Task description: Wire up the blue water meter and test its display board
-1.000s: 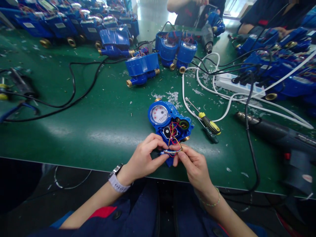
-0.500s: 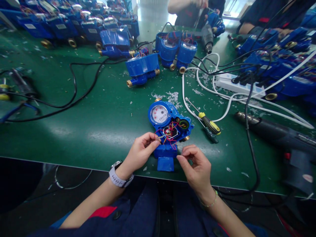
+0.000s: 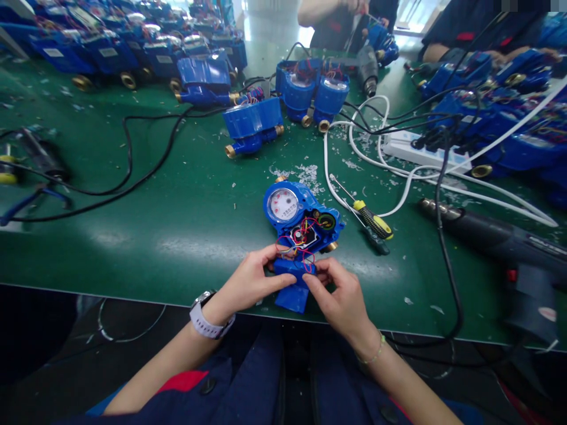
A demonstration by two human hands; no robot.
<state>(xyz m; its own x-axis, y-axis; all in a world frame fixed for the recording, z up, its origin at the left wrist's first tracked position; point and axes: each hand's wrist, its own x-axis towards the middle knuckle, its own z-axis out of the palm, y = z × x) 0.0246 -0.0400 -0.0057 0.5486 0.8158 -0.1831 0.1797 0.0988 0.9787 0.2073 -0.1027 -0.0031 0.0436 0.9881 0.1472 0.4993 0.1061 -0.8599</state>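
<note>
An opened blue water meter (image 3: 305, 198) lies in front of me, its round dial facing up. Red, yellow and white wires (image 3: 305, 236) spill from its open compartment beside a small black part. Just below sits a blue block (image 3: 294, 268) with a flat blue flap (image 3: 292, 298) toward the table edge. My left hand (image 3: 259, 276) grips the block's left side, thumb on the near face and fingers behind by the wires. From the right, my right hand (image 3: 339, 292) pinches the other end. Fingertips behind the block are partly hidden.
A yellow-black screwdriver (image 3: 374, 219), a heat gun (image 3: 491, 233), a white power strip (image 3: 425, 150) and cables lie to the right. Several blue meters (image 3: 252, 121) stand farther back. Pliers (image 3: 35, 198) lie left. Co-workers' hands (image 3: 491, 57) are across the table.
My left hand has shifted from the wires down onto the blue block. My right hand has moved left and closed on its other end. The block and flap have tilted slightly.
</note>
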